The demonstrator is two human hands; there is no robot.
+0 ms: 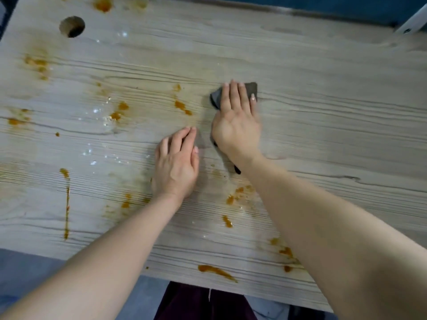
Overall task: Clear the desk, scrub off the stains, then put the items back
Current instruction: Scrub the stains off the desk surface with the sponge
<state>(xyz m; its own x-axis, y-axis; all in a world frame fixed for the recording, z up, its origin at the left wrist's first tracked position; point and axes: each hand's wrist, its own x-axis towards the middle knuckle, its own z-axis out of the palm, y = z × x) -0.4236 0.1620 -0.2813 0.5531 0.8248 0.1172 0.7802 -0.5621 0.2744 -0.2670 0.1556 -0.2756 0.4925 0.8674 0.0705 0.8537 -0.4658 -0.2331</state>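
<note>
The pale wood-grain desk [323,139] carries several orange-brown stains [182,106] and small wet drops [94,110], mostly on its left and near parts. My right hand [236,122] lies flat, fingers straight, pressing a dark grey cloth [251,88] onto the desk near the middle; a dark corner of the cloth pokes out under my wrist. My left hand [176,162] rests on the desk just left of it, fingers lightly bent, fingertips touching the wood, holding nothing.
A round cable hole [72,26] sits at the far left of the desk. A white frame piece [411,24] shows at the far right corner against a blue wall. The desk's near edge [161,271] runs above the grey floor and my dark clothing.
</note>
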